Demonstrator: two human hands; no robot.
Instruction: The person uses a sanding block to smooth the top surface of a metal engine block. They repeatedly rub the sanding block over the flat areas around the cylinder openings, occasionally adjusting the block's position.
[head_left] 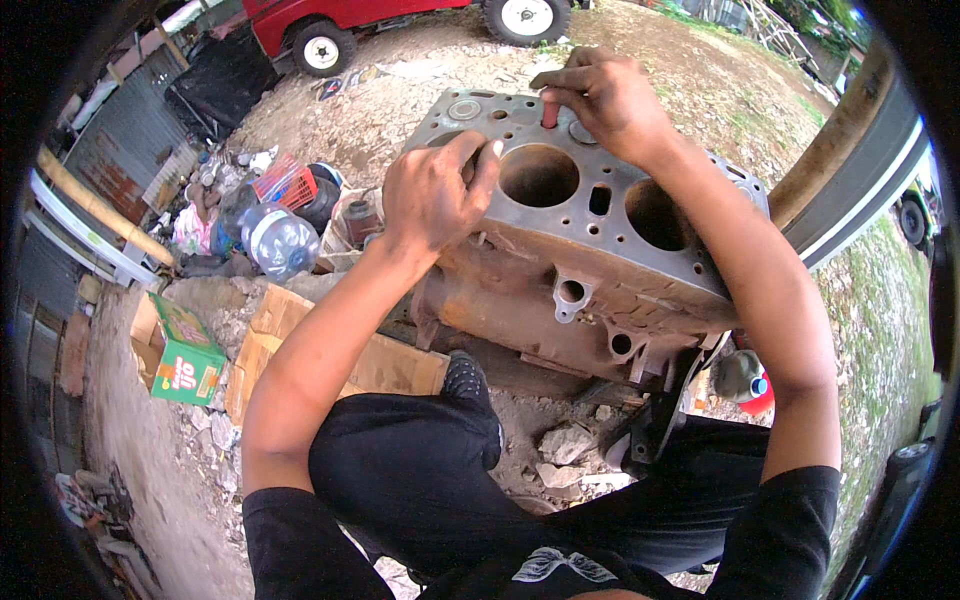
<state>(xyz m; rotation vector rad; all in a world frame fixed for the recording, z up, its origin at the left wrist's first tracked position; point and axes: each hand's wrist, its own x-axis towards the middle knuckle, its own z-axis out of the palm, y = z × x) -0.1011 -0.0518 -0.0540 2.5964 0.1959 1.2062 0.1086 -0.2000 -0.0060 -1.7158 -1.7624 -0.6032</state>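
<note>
A rusty engine block [515, 270] stands before me, its flat grey top face pierced by large cylinder bores and several small holes. My right hand [618, 108] is over the far side of the top, thumb and fingers closed on a small reddish-brown roll [550, 114]. The roll stands upright, its lower end at a hole in the top face. What it is made of, I cannot tell. My left hand [432, 192] is at the block's left end, beside a wide bore [539, 176]. Its fingers are curled together; whatever they may hold is hidden.
Flattened cardboard [395, 365] and a green box [182, 350] lie on the ground at left, near a large clear plastic bottle [280, 242] and a red crate [285, 183]. Stones [565, 443] lie below the block. A post [840, 135] stands at right; a red vehicle [365, 20] is behind.
</note>
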